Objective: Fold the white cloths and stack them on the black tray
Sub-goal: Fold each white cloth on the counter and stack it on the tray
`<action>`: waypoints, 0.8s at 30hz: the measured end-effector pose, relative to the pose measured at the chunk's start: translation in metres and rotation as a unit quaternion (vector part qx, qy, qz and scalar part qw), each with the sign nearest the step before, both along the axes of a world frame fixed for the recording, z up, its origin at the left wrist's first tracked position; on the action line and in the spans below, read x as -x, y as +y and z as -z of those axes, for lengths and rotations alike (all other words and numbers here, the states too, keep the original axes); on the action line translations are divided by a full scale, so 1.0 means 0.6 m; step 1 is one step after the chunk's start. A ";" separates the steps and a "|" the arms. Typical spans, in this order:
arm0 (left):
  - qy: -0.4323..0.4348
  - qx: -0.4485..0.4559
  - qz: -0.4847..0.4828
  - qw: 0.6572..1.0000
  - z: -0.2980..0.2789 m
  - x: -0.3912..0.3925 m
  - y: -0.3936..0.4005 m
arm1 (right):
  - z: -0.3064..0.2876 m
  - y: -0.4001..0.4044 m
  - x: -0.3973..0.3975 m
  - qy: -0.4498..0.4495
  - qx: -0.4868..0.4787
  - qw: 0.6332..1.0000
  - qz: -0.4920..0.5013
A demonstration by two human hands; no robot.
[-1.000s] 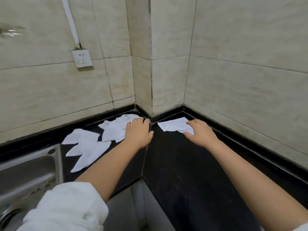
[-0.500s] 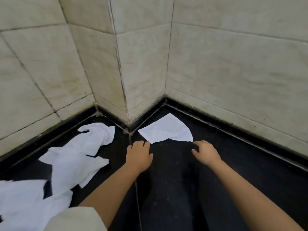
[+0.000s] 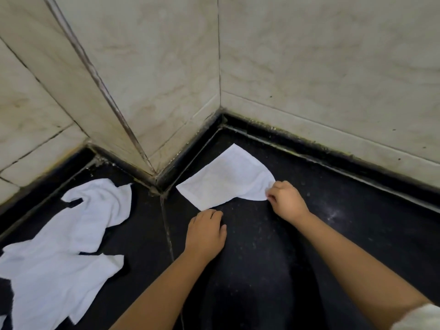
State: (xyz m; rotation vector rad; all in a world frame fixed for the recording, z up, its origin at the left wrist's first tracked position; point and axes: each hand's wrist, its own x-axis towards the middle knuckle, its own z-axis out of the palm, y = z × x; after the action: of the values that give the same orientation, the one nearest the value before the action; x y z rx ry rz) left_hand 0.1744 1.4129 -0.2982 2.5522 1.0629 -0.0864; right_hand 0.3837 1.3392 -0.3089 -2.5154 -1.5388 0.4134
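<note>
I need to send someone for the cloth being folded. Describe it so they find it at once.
Start at the tiled wall corner that meets the black counter. Right in front of that corner lies one flat cloth, with the right hand pinching its right corner and the left hand at its near edge. Unlike the crumpled cloths heaped to the left, it is smooth and lies alone.

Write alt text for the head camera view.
A person's right hand pinches the corner of a flat white cloth on a black counter, the left hand at its near edge. Rumpled white cloths lie left, by tiled walls.
</note>
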 end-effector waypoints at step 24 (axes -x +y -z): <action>-0.088 -0.014 0.039 0.995 -0.043 -0.022 -0.053 | -0.145 -0.101 0.100 0.088 -0.073 0.993 -0.040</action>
State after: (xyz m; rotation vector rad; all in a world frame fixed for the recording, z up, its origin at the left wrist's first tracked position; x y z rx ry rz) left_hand 0.1879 1.3814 -0.2724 2.5718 0.9045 0.1313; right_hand 0.3235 1.2788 -0.2219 -2.2495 -1.5459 0.4994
